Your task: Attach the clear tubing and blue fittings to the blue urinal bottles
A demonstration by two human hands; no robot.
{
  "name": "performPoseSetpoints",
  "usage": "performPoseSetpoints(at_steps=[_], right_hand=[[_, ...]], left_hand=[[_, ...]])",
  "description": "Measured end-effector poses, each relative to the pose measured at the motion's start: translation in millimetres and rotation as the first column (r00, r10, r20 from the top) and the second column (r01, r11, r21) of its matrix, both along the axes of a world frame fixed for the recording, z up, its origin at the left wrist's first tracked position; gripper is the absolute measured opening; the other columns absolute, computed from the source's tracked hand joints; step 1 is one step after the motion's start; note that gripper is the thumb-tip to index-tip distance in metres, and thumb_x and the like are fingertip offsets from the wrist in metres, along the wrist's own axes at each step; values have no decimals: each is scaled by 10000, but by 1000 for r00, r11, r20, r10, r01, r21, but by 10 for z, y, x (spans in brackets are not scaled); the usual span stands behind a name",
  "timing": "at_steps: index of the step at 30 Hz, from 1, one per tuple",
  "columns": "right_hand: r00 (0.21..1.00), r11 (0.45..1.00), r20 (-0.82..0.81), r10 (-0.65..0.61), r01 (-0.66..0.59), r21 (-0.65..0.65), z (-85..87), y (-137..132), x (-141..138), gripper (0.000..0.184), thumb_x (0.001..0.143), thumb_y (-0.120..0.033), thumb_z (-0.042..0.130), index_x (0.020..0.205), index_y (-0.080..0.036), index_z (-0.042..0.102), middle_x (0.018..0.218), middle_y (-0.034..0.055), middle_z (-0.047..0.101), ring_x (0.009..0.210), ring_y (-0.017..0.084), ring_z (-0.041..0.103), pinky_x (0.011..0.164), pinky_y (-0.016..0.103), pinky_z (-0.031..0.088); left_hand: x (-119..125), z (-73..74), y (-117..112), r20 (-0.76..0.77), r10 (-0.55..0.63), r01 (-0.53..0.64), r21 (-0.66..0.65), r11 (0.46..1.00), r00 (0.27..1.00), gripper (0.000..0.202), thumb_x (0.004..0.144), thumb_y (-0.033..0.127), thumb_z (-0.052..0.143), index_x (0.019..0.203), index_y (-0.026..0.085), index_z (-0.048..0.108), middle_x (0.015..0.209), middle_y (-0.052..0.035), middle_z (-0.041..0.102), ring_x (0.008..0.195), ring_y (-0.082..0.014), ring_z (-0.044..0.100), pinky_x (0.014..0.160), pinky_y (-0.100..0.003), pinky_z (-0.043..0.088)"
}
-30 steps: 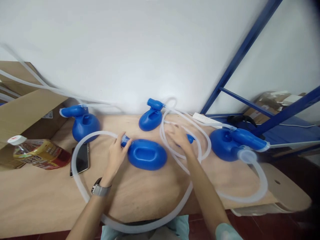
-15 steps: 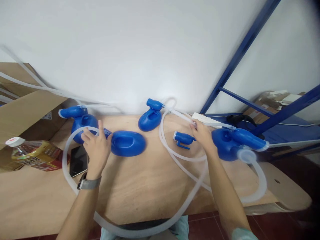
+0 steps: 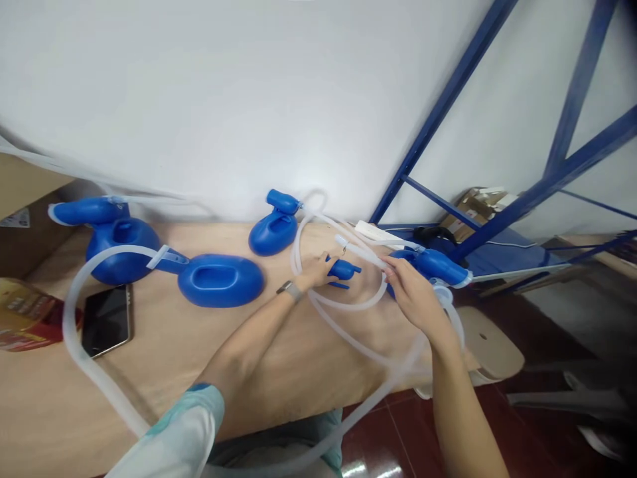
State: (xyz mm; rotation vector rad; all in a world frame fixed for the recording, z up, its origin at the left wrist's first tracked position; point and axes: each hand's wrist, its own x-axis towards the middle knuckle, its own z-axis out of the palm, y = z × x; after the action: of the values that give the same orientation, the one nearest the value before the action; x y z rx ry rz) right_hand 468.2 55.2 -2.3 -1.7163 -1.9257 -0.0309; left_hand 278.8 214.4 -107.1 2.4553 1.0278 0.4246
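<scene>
My left hand (image 3: 317,271) is closed around the left end of a small blue spout piece (image 3: 343,269) with a side handle, low over the table. My right hand (image 3: 409,289) pinches a translucent white tube (image 3: 364,251) near its end, which points left above the spout piece. Behind my right hand, a blue urinal bottle (image 3: 440,267) is partly hidden. A second blue bottle (image 3: 273,232) with a spout stands by the wall. To the left lies another blue bottle (image 3: 221,280) with a thick white tube (image 3: 74,318) on its neck, beside a spouted blue bottle (image 3: 122,249).
A phone (image 3: 107,318) and a drink bottle (image 3: 30,315) lie at the left by a cardboard box (image 3: 30,186). Loops of tube cross the wooden table (image 3: 298,358). At the right are a blue metal frame (image 3: 448,86) and a stool (image 3: 490,342).
My left hand has moved right from the left bottle's neck and taken hold of the small spout piece. My right hand keeps the tube, its end now over that piece. The view has shifted right.
</scene>
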Motion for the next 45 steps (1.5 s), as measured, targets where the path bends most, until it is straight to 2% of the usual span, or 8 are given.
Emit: performPoseSetpoints(at_steps=[4, 8, 12, 17, 24, 30, 36, 45], right_hand=[[986, 996, 150, -66, 56, 64, 10, 42, -100, 514, 1119, -483, 353, 1536, -265, 559, 1042, 92, 717, 863, 274, 722, 716, 373, 561], [971, 982, 239, 19, -63, 176, 19, 241, -258, 417, 1112, -455, 419, 1328, -244, 708, 1022, 105, 771, 898, 291, 744, 729, 372, 561], [980, 954, 81, 179, -193, 230, 37, 470, -458, 332, 1119, -364, 421, 1296, -235, 671, 1150, 113, 793, 1031, 303, 763, 884, 426, 589], [923, 891, 26, 384, -378, 250, 146, 686, -920, 314, 1118, -332, 433, 1297, -238, 673, 1178, 114, 781, 1091, 320, 749, 968, 483, 583], [866, 820, 58, 496, -489, 297, 309, 734, -1298, 314, 1109, -265, 443, 1328, -288, 668, 1195, 88, 776, 1159, 323, 723, 1033, 510, 571], [873, 828, 117, 473, -485, 281, 309, 649, -1258, 298, 1110, -289, 450, 1311, -268, 669, 1230, 99, 777, 1169, 328, 724, 1032, 544, 571], [897, 862, 132, 422, -442, 248, 259, 592, -1135, 311, 1105, -286, 432, 1265, -267, 698, 1197, 108, 790, 1136, 334, 733, 1007, 528, 567], [847, 809, 208, 490, -530, 254, 220, 496, -1084, 311, 1094, -232, 478, 1344, -252, 661, 1159, 95, 800, 1015, 293, 744, 904, 457, 560]], left_hand=[[-243, 29, -136, 150, 111, -111, -5, 994, 982, 591, 835, 350, 863, 1355, 168, 649, 1302, -154, 598, 1193, -309, 666, 1061, -419, 540], [-1010, 400, -479, 322, 275, -307, 51, 950, 906, 530, 933, 440, 762, 1381, 204, 607, 1348, -136, 574, 1279, -289, 615, 1134, -434, 497], [-2033, 959, -904, 555, 394, -598, 249, 761, 733, 516, 853, 511, 835, 1274, 257, 677, 1253, -66, 676, 1213, -298, 654, 1112, -475, 527], [-2735, 1373, -1362, 540, 433, -674, 409, 615, 722, 510, 843, 498, 856, 1285, 297, 701, 1262, -56, 680, 1192, -301, 678, 1090, -477, 560], [-2884, 1472, -1598, 462, 365, -578, 500, 645, 808, 498, 868, 456, 841, 1320, 300, 702, 1291, -62, 683, 1201, -300, 687, 1102, -475, 566], [-2904, 1444, -1639, 422, 357, -524, 399, 752, 833, 469, 858, 538, 827, 1266, 326, 737, 1283, -44, 715, 1135, -290, 716, 1044, -466, 599], [-2915, 1412, -1654, 496, 443, -642, 365, 674, 747, 500, 825, 575, 838, 1259, 344, 746, 1238, -52, 721, 1124, -314, 710, 1051, -508, 589], [-2810, 1353, -1699, 476, 392, -557, 275, 784, 787, 486, 818, 551, 857, 1236, 322, 761, 1259, -55, 734, 1140, -308, 721, 1023, -482, 612]])
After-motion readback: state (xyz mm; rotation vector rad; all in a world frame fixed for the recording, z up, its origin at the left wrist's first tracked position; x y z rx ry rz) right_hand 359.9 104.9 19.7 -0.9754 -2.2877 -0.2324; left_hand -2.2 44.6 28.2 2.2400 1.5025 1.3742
